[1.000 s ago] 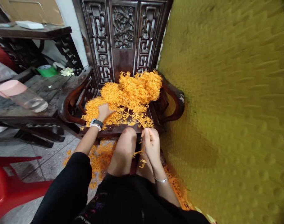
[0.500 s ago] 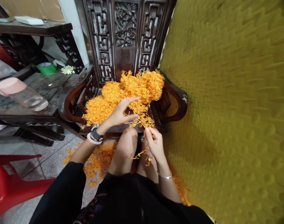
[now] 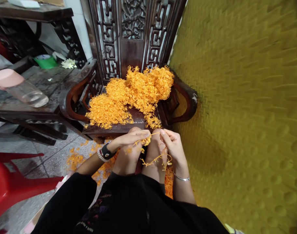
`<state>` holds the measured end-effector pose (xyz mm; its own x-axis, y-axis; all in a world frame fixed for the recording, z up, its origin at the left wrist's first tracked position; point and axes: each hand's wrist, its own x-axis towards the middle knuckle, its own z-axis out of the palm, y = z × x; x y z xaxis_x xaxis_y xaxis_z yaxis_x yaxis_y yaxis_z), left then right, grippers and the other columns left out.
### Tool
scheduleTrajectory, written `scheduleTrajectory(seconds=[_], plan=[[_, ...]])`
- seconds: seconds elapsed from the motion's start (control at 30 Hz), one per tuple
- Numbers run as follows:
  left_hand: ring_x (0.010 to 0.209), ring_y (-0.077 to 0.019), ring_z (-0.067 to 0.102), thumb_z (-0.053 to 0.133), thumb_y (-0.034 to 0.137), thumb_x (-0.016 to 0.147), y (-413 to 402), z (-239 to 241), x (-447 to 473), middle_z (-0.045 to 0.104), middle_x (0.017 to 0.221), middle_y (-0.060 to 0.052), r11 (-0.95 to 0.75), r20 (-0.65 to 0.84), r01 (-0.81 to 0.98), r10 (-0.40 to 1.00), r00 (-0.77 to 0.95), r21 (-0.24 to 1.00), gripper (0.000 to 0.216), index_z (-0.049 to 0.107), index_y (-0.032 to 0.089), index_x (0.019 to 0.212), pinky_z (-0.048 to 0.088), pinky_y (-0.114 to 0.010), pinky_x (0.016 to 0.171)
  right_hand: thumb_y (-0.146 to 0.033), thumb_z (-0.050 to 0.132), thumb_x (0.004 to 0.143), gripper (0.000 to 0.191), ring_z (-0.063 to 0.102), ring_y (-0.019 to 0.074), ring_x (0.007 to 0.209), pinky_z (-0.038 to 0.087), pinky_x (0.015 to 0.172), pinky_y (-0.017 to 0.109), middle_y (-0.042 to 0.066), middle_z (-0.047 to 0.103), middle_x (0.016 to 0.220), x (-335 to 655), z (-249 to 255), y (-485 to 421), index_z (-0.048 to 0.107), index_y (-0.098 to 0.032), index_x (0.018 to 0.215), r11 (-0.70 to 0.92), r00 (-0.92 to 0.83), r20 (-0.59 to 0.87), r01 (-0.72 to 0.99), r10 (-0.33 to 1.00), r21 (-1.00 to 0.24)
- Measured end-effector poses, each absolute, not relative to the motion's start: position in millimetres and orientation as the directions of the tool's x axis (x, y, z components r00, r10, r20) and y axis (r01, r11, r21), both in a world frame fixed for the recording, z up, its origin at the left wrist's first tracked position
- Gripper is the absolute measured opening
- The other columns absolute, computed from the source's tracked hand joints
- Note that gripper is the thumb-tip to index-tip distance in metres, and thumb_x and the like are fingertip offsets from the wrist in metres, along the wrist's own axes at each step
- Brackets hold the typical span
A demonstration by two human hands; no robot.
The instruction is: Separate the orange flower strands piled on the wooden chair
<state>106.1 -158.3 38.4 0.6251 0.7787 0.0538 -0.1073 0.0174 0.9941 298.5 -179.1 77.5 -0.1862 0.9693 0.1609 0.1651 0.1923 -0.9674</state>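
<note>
Above my knees, my left hand (image 3: 132,137) has its fingers closed on a small bunch of an orange branching plastic strand (image 3: 146,141). The thumb and fingers of my right hand (image 3: 173,144) pinch the same strand, and a short length runs between both hands. Thin branched ends (image 3: 153,160) dangle below my right hand. In front of my knees, a large heap of similar orange strands (image 3: 141,89) lies on a dark carved wooden chair (image 3: 137,117). A small clump (image 3: 152,121) sits at the seat's front edge.
Left of the chair, a dark wooden table (image 3: 53,84) holds a clear bottle with a pink lid (image 3: 21,86) and green tape (image 3: 45,61). A red plastic stool (image 3: 7,185) stands lower left. Orange bits (image 3: 75,159) litter the floor. A textured yellow surface (image 3: 236,97) fills the right.
My left hand has come down from beside the heap, its fingers closing on the strand near my right hand. My right hand has shifted slightly right. The view has tilted a little downward.
</note>
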Motion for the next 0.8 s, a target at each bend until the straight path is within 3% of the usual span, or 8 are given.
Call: scheduleTrajectory(seconds=[0.07,0.17,0.27,0.4,0.53,0.67,0.73,0.8], plan=[[0.058,-0.0108,0.053,0.051,0.061,0.083,-168,42,108,0.058,0.066,-0.002,0.112,0.005,-0.143,0.768,0.640,0.983,0.049,0.061,0.014,0.075,0.042,-0.024,0.055,-0.049,0.060,0.081,0.050,0.022,0.0079,0.049,0.017,0.048,0.026,-0.005,0.028,0.051,303,78,-180,0.036,-0.019,0.050,0.107,-0.194,0.091,0.075,0.977,-0.991],[0.039,-0.0065,0.032,0.045,0.066,0.082,-188,50,111,0.040,0.045,0.003,0.286,-0.142,-0.134,0.766,0.627,0.949,0.057,0.048,0.016,0.056,0.024,-0.023,0.040,-0.044,0.063,0.079,0.052,0.019,0.0069,0.046,0.016,0.047,0.025,-0.006,0.023,0.045,306,82,-185,0.033,-0.019,0.045,-0.097,-0.280,-0.059,-0.124,0.958,-0.988],[0.042,-0.0068,0.022,0.047,0.069,0.080,-212,61,111,0.030,0.045,0.004,0.361,-0.230,-0.116,0.777,0.586,0.925,0.059,0.040,0.019,0.048,0.017,-0.027,0.043,-0.036,0.061,0.080,0.050,0.015,0.0056,0.040,0.018,0.043,0.024,-0.008,0.017,0.041,308,94,-197,0.032,-0.019,0.043,-0.301,-0.396,-0.166,-0.309,0.903,-0.902],[0.043,-0.0085,0.024,0.053,0.067,0.077,-239,75,108,0.033,0.048,0.003,0.398,-0.241,-0.140,0.761,0.602,0.906,0.055,0.045,0.019,0.050,0.020,-0.029,0.046,-0.031,0.059,0.082,0.049,0.011,0.0035,0.034,0.012,0.037,0.021,-0.010,0.014,0.038,309,114,-209,0.031,-0.018,0.043,-0.394,-0.509,-0.159,-0.397,0.846,-0.829],[0.041,-0.0070,0.027,0.055,0.066,0.077,-253,76,109,0.036,0.045,0.003,0.398,-0.172,-0.222,0.744,0.645,0.890,0.058,0.042,0.017,0.049,0.021,-0.027,0.045,-0.032,0.057,0.083,0.051,0.009,0.0021,0.031,0.010,0.036,0.020,-0.010,0.012,0.036,303,126,-209,0.028,-0.019,0.043,-0.358,-0.557,-0.079,-0.413,0.827,-0.837],[0.063,-0.0129,0.055,0.060,0.053,0.080,-251,65,122,0.063,0.070,-0.004,0.198,-0.057,-0.308,0.909,0.412,0.930,0.038,0.066,0.016,0.078,0.044,-0.025,0.063,-0.034,0.059,0.079,0.050,0.011,0.0032,0.033,0.013,0.037,0.021,-0.009,0.015,0.037,287,131,-199,0.029,-0.019,0.042,-0.233,-0.453,-0.026,-0.407,0.891,-0.883],[0.081,-0.0157,0.060,0.064,0.047,0.080,-248,57,129,0.067,0.087,-0.005,0.083,-0.007,-0.367,0.979,0.205,0.927,0.032,0.068,0.021,0.098,0.046,-0.027,0.079,-0.035,0.059,0.078,0.049,0.011,0.0038,0.036,0.015,0.038,0.022,-0.009,0.014,0.039,280,131,-191,0.029,-0.019,0.042,-0.250,-0.472,-0.044,-0.384,0.881,-0.889],[0.084,-0.0156,0.059,0.064,0.046,0.080,-245,50,131,0.066,0.094,-0.004,0.052,0.002,-0.421,0.992,0.127,0.906,0.035,0.065,0.025,0.108,0.046,-0.027,0.081,-0.034,0.058,0.079,0.048,0.011,0.0043,0.037,0.016,0.039,0.022,-0.009,0.013,0.040,275,130,-184,0.029,-0.020,0.043,-0.307,-0.515,-0.079,-0.374,0.853,-0.875]])
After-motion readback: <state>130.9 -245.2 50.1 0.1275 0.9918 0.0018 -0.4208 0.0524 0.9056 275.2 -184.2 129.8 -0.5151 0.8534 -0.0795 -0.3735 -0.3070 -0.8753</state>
